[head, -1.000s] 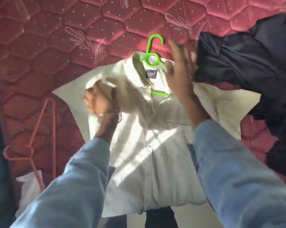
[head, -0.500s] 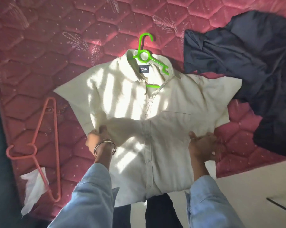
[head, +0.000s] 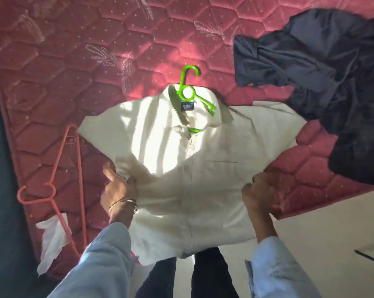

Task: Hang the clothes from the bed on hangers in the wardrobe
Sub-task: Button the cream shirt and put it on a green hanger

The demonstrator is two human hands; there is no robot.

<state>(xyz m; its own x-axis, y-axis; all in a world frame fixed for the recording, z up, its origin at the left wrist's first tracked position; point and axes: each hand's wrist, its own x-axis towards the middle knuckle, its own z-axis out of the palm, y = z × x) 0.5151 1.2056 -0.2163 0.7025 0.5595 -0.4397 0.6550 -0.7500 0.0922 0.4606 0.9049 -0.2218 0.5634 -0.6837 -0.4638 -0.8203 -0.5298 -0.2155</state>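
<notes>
A cream short-sleeved shirt (head: 203, 151) lies flat on the red quilted mattress (head: 95, 39), its front buttoned. A green hanger (head: 187, 91) sits inside it, with the hook sticking out above the collar. My left hand (head: 117, 190) grips the shirt's left side seam below the sleeve. My right hand (head: 263, 192) grips the right side seam at the same height. A crumpled dark navy garment (head: 332, 82) lies at the upper right, overlapping the shirt's right sleeve.
A salmon-pink hanger (head: 61, 179) lies on the mattress at the left, over a piece of white cloth or paper (head: 52, 239). The mattress edge runs diagonally at the lower right, with pale floor (head: 332, 233) beyond. My dark trouser legs stand below the shirt hem.
Both hands left the collar area and came down to the shirt's sides at mid-body. The shirt front now lies smoothed and spread flat.
</notes>
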